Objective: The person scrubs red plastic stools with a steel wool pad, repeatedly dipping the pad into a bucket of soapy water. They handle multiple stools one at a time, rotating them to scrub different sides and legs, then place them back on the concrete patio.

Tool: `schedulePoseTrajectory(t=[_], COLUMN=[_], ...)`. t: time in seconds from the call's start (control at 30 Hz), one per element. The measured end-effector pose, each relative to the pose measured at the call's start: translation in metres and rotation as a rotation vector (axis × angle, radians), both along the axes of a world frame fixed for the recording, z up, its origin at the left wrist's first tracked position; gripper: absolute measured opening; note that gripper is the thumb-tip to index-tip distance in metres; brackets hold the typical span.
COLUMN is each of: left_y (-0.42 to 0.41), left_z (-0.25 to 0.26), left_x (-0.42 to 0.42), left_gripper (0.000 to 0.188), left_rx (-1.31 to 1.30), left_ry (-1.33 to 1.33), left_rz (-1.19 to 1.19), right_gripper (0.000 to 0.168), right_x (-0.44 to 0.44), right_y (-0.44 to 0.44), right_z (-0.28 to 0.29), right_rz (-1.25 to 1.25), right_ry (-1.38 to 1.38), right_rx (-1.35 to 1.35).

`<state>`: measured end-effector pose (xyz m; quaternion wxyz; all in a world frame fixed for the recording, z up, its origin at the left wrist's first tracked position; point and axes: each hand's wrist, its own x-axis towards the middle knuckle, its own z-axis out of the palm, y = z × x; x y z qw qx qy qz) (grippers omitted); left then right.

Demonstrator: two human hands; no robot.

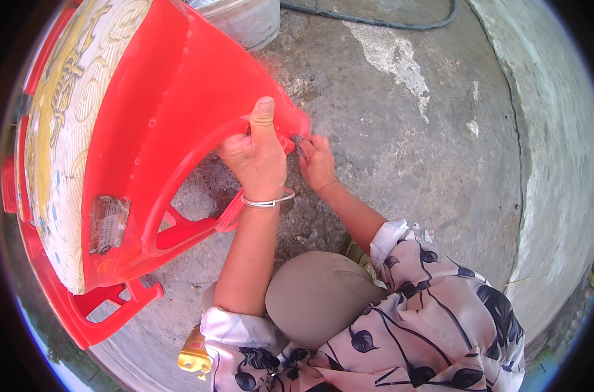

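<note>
A large red plastic chair (179,83) stands tilted in front of me, with a patterned seat pad (66,122) at the left and a torn label on its red side. My left hand (258,152) is wrapped around the edge of a red leg, thumb up, a silver bangle on the wrist. At the tip of that leg, my right hand (316,159) pinches a small grey scouring pad (298,144) against the plastic. Its fingers partly cover the pad.
A metal bucket (250,24) stands behind the chair, and a dark hose (375,22) curves over the concrete floor. At lower left is a yellow plastic bottle (195,353). A raised concrete edge (556,161) runs down the right side. Parts of the floor look wet.
</note>
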<state>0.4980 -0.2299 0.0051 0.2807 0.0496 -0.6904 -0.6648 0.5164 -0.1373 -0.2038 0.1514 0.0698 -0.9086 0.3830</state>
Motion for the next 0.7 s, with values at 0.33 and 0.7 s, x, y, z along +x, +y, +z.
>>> schedulePoseTrajectory(t=[0.33,0.7], left_y=[-0.022,-0.238], left_z=[0.013,0.025], left_x=[0.023,0.219], left_gripper=[0.028,0.024], left_rx=[-0.066,0.129], left_ry=[-0.142,-0.483], left_rz=[-0.165,0.221], right_gripper=[0.032,0.017], right_x=[-0.007,-0.027], right_y=[0.004,0.025], right_z=[0.023,0.027], right_rz=[0.065,0.233], right_ry=[-0.089,-0.374], right_rx=[-0.223,0.184])
